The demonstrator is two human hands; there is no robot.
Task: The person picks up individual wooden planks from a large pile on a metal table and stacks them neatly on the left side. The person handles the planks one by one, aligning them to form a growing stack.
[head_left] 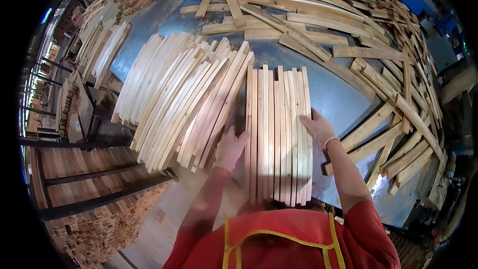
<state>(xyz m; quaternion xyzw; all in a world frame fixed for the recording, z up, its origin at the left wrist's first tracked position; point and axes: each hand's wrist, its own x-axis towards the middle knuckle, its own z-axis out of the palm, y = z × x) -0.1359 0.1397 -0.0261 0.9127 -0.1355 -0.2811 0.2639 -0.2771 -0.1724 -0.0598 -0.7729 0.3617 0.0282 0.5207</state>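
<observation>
A row of pale wooden strips (276, 139) lies side by side in front of my body, its near end close to my red apron. At the row's left side is my left hand (230, 150) in a light glove, fingers stretched forward and thumb toward the outermost strip. My right hand (319, 129), also gloved, grips the right edge of the row, its thumb over the top of the last strips. The far ends of the strips are slightly uneven. Just left of my left hand rests a larger fanned stack of strips (179, 94).
A blue-grey metal table (343, 102) carries the wood. Loose boards (318, 25) lie crisscrossed along its far and right sides. At the lower left stands a big block of stacked wood (109, 219) behind dark metal bars (99, 201). Machinery (440, 45) lines the right.
</observation>
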